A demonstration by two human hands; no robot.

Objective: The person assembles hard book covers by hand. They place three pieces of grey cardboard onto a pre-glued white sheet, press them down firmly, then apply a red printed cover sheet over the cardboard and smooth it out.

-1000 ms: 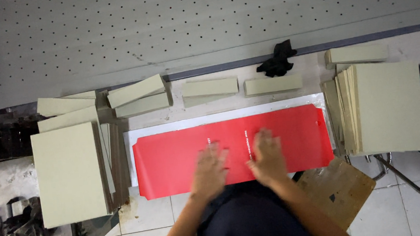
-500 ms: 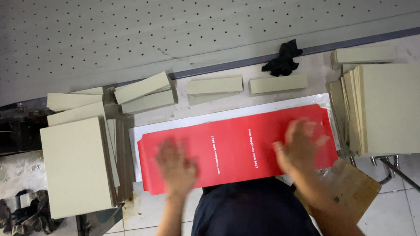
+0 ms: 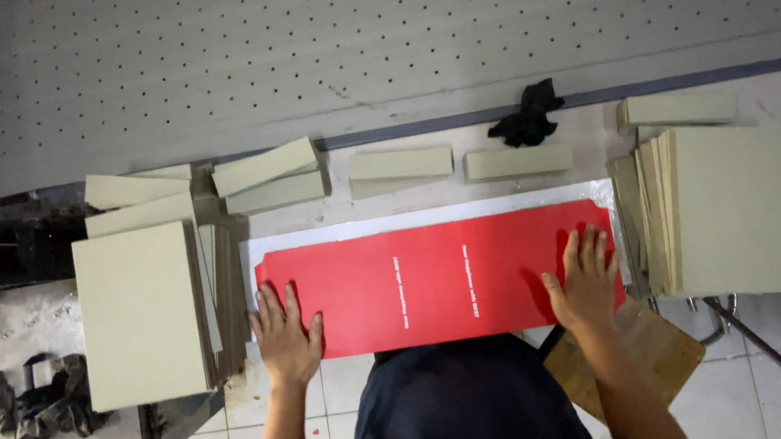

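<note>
Head view: your left hand (image 3: pixel 285 337) and right hand (image 3: pixel 586 278) lie flat, fingers spread, holding nothing, pressing the 2 ends of the red sheet (image 3: pixel 433 281) on the white board (image 3: pixel 427 217). Sheet looks laid out; beige board stacks (image 3: pixel 142 313) untouched.
</note>
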